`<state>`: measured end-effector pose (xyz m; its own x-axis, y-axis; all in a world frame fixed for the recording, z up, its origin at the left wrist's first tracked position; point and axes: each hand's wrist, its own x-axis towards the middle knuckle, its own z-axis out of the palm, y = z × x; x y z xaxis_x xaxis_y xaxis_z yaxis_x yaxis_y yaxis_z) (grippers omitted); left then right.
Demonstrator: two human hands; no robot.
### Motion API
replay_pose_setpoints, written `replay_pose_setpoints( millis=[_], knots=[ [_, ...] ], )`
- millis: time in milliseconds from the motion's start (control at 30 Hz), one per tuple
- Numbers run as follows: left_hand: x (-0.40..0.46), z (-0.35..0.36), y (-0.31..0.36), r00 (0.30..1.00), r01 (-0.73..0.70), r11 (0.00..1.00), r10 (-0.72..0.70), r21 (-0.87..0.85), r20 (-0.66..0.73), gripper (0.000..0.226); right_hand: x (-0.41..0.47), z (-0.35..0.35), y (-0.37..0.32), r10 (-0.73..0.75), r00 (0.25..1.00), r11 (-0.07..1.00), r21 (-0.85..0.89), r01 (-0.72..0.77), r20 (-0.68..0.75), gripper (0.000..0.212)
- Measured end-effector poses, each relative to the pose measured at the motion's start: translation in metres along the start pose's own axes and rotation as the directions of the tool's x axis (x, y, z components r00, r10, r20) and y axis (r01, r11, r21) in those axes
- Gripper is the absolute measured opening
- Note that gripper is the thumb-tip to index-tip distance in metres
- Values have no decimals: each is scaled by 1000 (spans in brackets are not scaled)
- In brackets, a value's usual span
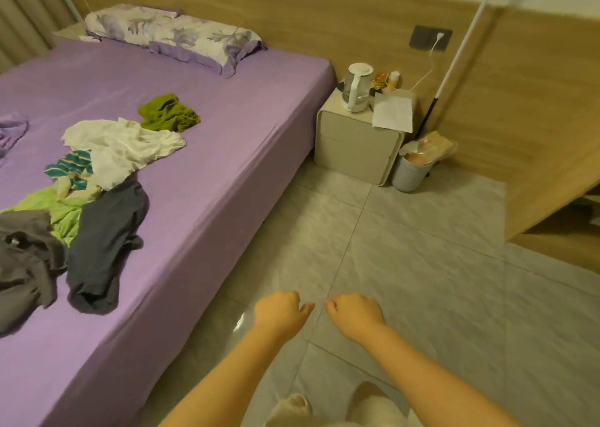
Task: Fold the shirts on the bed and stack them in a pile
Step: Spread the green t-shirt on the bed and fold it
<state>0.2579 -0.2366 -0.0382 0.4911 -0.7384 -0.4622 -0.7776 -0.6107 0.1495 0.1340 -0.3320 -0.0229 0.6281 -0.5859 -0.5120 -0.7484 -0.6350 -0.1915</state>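
Both hands are held out over the tiled floor, beside the bed and well apart from the clothes: the left hand and the right hand are each curled into a loose fist, knuckles up, and nothing is held in either grip. The shirts are found crumpled and unfolded on the purple sheet, near the bed's edge. Six garments can be counted: a dark grey shirt, a mid-grey shirt, a light green shirt, a teal striped shirt, a white shirt and, slightly apart, an olive green shirt. One floral pillow is seen at the head of the bed.
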Motion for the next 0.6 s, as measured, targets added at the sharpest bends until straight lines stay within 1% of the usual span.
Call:
replay_pose_setpoints(
  millis=[67, 267, 400, 600],
  knots=[
    [20, -10, 3, 1000, -23, 1000, 23, 16, 2, 48, 17, -10, 2, 15, 1000, 1000, 0, -15, -7, 44],
    [82, -36, 19, 1000, -12, 1000, 12, 14, 24, 51, 80, -41, 21, 0, 1000, 1000, 12, 0, -1, 38],
    [127, -57, 32, 998, 45, 999, -46, 18, 34, 51, 125, -70, 40, -35, 999, 999, 13, 35, 19, 40],
    [194, -97, 54, 987, 159, 985, -160, -72, -10, 44, 204, -130, 66, -98, 993, 994, -44, 101, 58, 34]
  ],
)
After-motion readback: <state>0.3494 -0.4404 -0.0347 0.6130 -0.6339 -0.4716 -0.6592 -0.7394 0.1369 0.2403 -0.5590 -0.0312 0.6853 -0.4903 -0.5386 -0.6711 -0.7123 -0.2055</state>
